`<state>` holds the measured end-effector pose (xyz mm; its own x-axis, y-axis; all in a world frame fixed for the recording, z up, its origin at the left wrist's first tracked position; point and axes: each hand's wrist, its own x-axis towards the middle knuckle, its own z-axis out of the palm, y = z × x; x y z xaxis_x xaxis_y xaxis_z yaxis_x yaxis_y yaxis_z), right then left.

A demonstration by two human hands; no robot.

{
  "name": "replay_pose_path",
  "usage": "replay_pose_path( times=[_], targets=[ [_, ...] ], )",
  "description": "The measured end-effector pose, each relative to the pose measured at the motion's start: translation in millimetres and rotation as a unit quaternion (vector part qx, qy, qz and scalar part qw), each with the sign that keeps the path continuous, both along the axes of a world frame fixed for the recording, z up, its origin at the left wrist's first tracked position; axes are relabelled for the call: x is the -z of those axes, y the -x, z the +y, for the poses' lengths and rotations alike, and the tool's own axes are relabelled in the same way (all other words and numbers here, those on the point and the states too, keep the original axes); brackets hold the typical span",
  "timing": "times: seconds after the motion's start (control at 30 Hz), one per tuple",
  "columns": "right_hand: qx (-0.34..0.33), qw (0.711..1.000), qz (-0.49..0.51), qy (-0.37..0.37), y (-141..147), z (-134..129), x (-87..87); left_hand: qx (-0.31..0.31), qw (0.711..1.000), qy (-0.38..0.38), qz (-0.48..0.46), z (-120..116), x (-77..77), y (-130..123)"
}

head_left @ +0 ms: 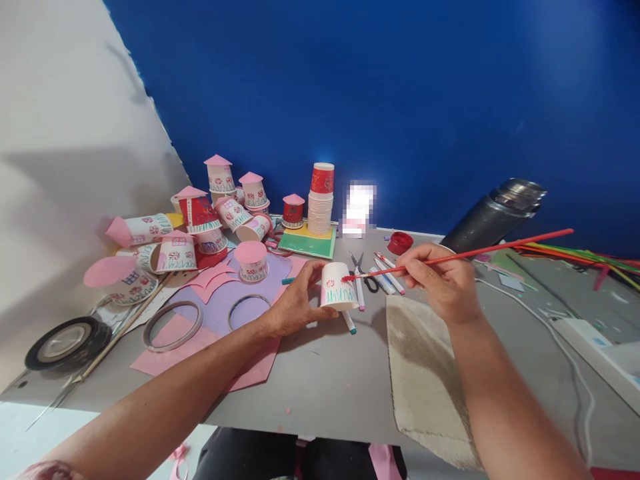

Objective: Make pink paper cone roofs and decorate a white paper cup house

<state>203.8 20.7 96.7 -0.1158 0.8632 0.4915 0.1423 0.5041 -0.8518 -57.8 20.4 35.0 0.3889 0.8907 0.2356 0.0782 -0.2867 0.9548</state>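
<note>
My left hand (300,303) grips a white paper cup (336,283), turned upside down, from its left side. Green grass strokes run along the cup's wide rim, with small red marks above them. Between the fingers of my right hand (440,277) is a long red paintbrush (480,252), its red tip against the right side of the cup. Just behind the cup lie a pair of scissors (370,283) and several markers (390,273). A green-tipped marker (349,323) rests below the cup, partly hidden by it.
Decorated cups with pink paper roofs (220,175) crowd the back left, beside a cup stack (321,210). Tape rings (173,325) and pink paper (160,360) lie left. A cloth (420,373), black flask (485,217), white cable (565,353) and pipe cleaners (580,257) occupy the right.
</note>
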Motion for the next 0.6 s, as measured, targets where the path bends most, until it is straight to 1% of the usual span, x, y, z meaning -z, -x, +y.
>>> replay_pose_path(
  times=[0.3, 0.6],
  targets=[
    [0.009, 1.000, 0.012, 0.004, -0.7, 0.4, 1.5, 0.000, 1.000, 0.012, 0.003, 0.0, -0.2, -0.5],
    [-0.001, 1.000, 0.007, 0.003, 2.9, -1.4, -0.7, 0.001, 1.000, 0.012, 0.012, -1.4, -2.6, -0.6]
  ],
)
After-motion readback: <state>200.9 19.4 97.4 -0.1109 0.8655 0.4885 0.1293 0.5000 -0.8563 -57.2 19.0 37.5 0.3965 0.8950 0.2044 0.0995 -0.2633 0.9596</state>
